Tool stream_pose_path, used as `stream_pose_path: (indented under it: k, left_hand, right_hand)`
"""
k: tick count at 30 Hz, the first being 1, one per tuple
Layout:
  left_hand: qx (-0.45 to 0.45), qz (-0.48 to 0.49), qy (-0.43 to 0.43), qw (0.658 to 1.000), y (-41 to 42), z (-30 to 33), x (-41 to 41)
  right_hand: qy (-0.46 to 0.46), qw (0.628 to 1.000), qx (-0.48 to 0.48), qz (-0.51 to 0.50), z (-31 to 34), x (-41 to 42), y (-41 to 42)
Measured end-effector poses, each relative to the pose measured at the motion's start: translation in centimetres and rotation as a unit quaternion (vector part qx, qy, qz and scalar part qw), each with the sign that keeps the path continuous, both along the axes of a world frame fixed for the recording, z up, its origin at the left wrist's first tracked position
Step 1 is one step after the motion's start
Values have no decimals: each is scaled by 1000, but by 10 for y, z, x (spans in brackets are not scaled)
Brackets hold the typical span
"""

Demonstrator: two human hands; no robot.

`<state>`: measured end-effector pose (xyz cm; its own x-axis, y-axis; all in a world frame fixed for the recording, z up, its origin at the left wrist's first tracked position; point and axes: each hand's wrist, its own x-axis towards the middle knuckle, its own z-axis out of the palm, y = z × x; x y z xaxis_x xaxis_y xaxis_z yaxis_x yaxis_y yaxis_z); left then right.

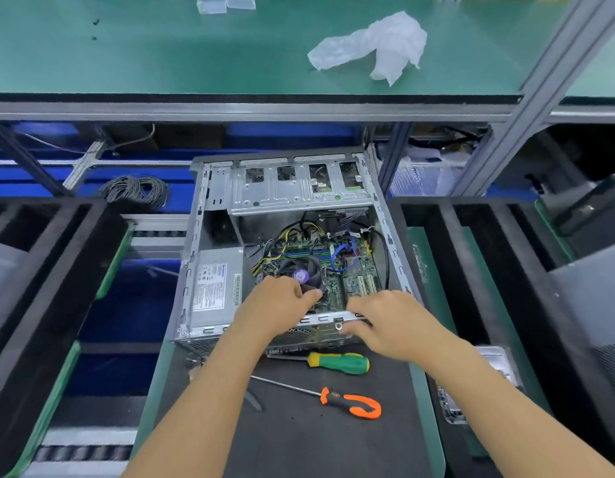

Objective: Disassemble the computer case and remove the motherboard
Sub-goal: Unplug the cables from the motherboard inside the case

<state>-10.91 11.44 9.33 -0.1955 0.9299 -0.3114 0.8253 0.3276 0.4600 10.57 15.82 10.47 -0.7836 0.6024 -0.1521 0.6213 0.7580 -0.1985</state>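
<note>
Left hand gripping fan — right hand pinching computer case rim, motherboard beyond.

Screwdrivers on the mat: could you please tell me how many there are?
2: the green-and-yellow screwdriver lies just in front of the computer case, and the orange-and-black screwdriver lies nearer the person. The arms may hide others.

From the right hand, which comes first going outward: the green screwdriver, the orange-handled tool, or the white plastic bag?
1. Green screwdriver, just below the right hand on the mat.
2. Orange-handled tool, lower on the mat.
3. White plastic bag, up on the shelf.
</note>
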Motion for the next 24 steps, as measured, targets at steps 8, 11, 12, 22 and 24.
stream_pose_path:
  k: [8,11,12,22,24]
  left_hand:
    - [-20,7,-15,1000,1,1,-1]
    - [-30,15,-53,998,4,0,-2]
    - [-34,19,-63,997,5,-1,-3]
    - [-55,63,-137,987,8,5,-8]
    - [-45,74,-144,986,11,6,-10]
  right_hand:
    - [13,1000,-3,-13,2,2,-8]
    - [19,1000,-19,-7,6,2,-8]
    - [19,999,-36,-11,9,1,-7]
    - [-47,969,-230,-81,32,-33,43]
    - [-95,967,-224,-76,27,-44,56]
